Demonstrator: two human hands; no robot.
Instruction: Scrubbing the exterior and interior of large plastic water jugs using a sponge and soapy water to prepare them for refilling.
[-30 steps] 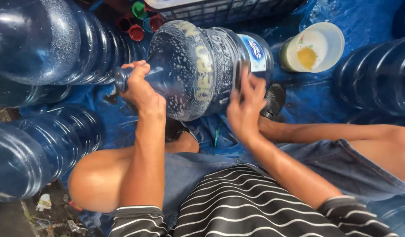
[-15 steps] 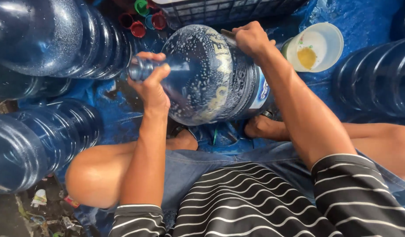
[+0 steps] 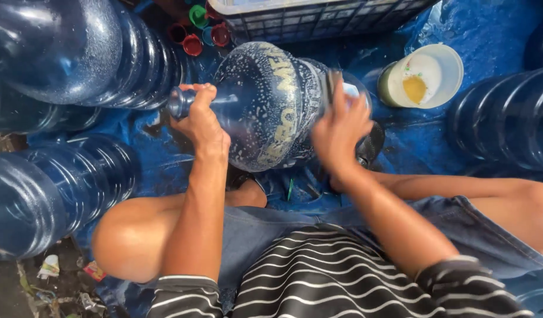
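— Water jug [image 3: 265, 106], the big blue one: where is it?

— Lying on its side on the blue tarp [image 3: 495, 35], in front of the seated person's knees, neck pointing left. Its wall is flecked with white suds.

— And the hands?

— The left hand [image 3: 201, 121] is curled tight around the neck [image 3: 180, 101]. The right hand [image 3: 339, 126] lies against the jug's base end, fingers spread upward; it is blurred, so I cannot tell whether it grips anything.

— What lies around?

— More blue jugs [image 3: 59, 53] crowd the tarp's left edge, others [image 3: 507, 118] the right edge. A white bowl [image 3: 439, 65] with yellow liquid sits near the far right corner, a slatted crate [image 3: 318, 17] at the far edge, and coloured caps [image 3: 195, 35] just left of it.
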